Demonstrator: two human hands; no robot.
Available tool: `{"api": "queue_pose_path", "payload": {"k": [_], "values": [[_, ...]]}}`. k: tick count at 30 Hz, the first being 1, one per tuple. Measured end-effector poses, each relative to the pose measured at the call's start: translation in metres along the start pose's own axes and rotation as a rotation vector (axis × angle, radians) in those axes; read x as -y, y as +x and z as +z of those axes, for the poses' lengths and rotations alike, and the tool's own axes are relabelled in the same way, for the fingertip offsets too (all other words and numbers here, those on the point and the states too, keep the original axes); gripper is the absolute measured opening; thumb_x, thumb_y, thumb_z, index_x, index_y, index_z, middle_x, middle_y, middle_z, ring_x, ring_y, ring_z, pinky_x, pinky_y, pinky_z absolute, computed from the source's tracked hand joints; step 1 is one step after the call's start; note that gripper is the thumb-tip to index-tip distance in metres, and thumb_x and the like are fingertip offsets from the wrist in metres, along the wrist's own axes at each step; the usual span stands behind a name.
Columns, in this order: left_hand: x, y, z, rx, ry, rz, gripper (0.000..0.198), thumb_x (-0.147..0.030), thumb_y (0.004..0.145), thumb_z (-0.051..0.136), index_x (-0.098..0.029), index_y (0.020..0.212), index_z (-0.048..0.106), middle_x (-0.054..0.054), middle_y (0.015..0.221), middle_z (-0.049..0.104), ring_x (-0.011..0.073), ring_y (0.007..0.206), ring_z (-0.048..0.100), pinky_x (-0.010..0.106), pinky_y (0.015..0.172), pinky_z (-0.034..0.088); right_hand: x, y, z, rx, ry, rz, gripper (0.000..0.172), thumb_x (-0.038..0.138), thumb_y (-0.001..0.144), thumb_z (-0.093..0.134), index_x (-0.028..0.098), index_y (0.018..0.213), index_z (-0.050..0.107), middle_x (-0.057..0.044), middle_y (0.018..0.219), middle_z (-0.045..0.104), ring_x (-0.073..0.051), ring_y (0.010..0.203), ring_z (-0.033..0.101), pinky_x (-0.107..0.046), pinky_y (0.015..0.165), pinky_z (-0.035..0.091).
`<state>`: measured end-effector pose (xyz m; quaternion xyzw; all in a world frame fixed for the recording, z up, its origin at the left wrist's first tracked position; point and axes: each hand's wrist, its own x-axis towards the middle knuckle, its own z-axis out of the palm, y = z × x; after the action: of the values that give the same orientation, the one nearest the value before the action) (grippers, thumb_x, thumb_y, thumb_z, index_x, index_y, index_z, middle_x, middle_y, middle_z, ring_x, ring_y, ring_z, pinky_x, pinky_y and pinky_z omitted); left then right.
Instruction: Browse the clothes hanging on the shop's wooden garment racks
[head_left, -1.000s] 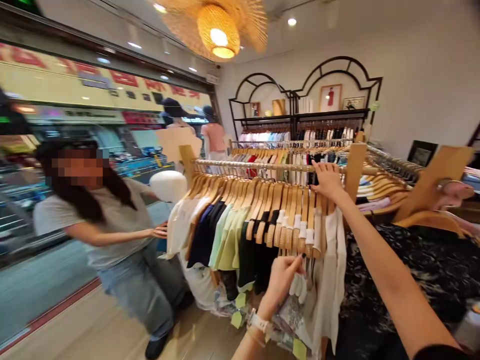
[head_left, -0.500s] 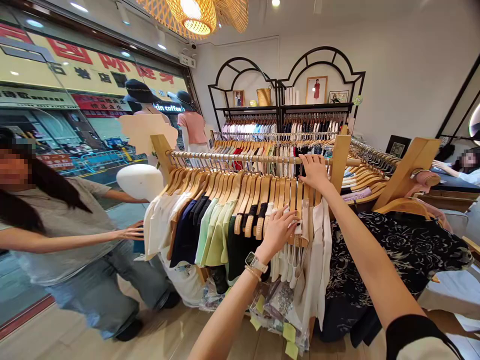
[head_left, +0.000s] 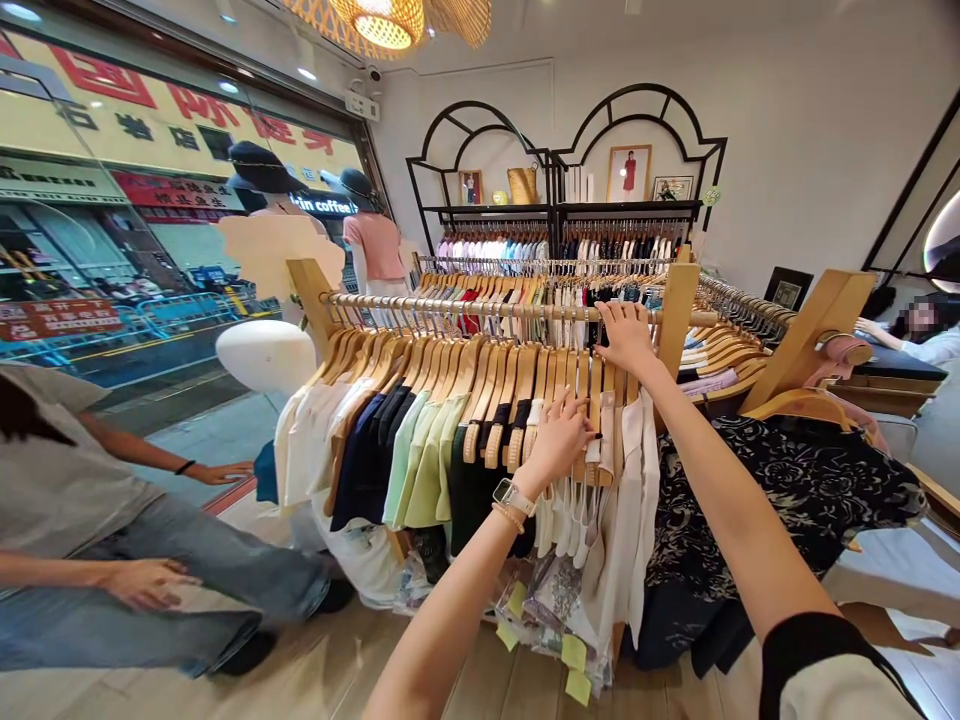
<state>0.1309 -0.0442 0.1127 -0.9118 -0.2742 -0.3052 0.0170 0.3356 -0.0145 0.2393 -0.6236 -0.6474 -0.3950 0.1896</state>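
A wooden clothes rail (head_left: 450,306) runs across the middle, packed with garments on wooden hangers (head_left: 465,385). My left hand (head_left: 559,435), with a watch on its wrist, lies on hangers right of the middle, its fingers spread. Higher up, my right hand (head_left: 628,338) rests on the rail near its right post, fingers apart over the hanger hooks. White tops (head_left: 637,470) hang below and beside my hands. Light green garments (head_left: 431,450) and navy ones (head_left: 356,470) hang further left. What my fingertips press against is partly hidden.
At the left stands another person in a grey top (head_left: 82,450) and jeans. A white rounded object (head_left: 266,355) is by the rail's left end. A black patterned top (head_left: 795,500) hangs at right. Plastic-wrapped items (head_left: 555,610) lie below; more clothes racks stand behind.
The other person's hands have come away from the garments at the left end, and that person has moved left and lower in view. My hands have stayed nearly in place.
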Motion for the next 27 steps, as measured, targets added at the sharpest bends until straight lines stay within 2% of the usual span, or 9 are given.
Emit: {"api": "queue_pose_path", "payload": {"k": [5,12,20,23,27], "values": [[-0.001,0.004,0.002,-0.020,0.017,-0.017,0.013,-0.027,0.100,0.054,-0.018,0.094,0.062,0.013,0.152,0.050,0.0379,0.156,0.016,0.064,0.116,0.028,0.000,0.000,0.000,-0.003,-0.001,0.009,0.069,0.039,0.087,0.059,0.012,0.148,0.038,-0.019,0.142,0.051,-0.037,0.123,0.041,-0.051,0.108,0.025],[-0.001,0.010,0.009,-0.126,0.049,-0.031,0.013,-0.026,0.101,0.052,-0.018,0.097,0.062,0.015,0.148,0.052,0.0370,0.155,0.020,0.060,0.113,0.033,0.002,0.000,-0.003,0.012,0.005,0.020,0.070,0.039,0.088,0.060,0.012,0.148,0.038,-0.018,0.142,0.051,-0.036,0.124,0.042,-0.051,0.109,0.025],[0.002,0.014,0.021,-0.173,0.053,-0.049,0.012,-0.026,0.100,0.055,-0.019,0.096,0.063,0.014,0.145,0.055,0.0362,0.152,0.028,0.057,0.115,0.033,0.002,0.000,-0.005,0.016,-0.003,0.011,0.071,0.034,0.086,0.062,0.012,0.148,0.038,-0.018,0.142,0.051,-0.036,0.123,0.042,-0.050,0.110,0.024],[-0.001,0.010,0.017,-0.199,0.018,-0.066,0.009,-0.024,0.100,0.056,-0.020,0.098,0.063,0.011,0.141,0.058,0.0336,0.151,0.032,0.054,0.115,0.036,0.002,0.000,-0.005,0.016,0.003,0.013,0.071,0.034,0.085,0.061,0.012,0.148,0.038,-0.017,0.142,0.051,-0.037,0.124,0.042,-0.050,0.110,0.025],[-0.006,-0.008,0.008,-0.273,-0.032,-0.075,0.010,-0.029,0.101,0.054,-0.023,0.100,0.063,0.008,0.141,0.059,0.0300,0.150,0.032,0.052,0.116,0.037,0.002,0.000,-0.005,0.043,-0.008,0.010,0.071,0.039,0.088,0.058,0.012,0.150,0.034,-0.018,0.144,0.049,-0.037,0.126,0.040,-0.052,0.110,0.025]]}}
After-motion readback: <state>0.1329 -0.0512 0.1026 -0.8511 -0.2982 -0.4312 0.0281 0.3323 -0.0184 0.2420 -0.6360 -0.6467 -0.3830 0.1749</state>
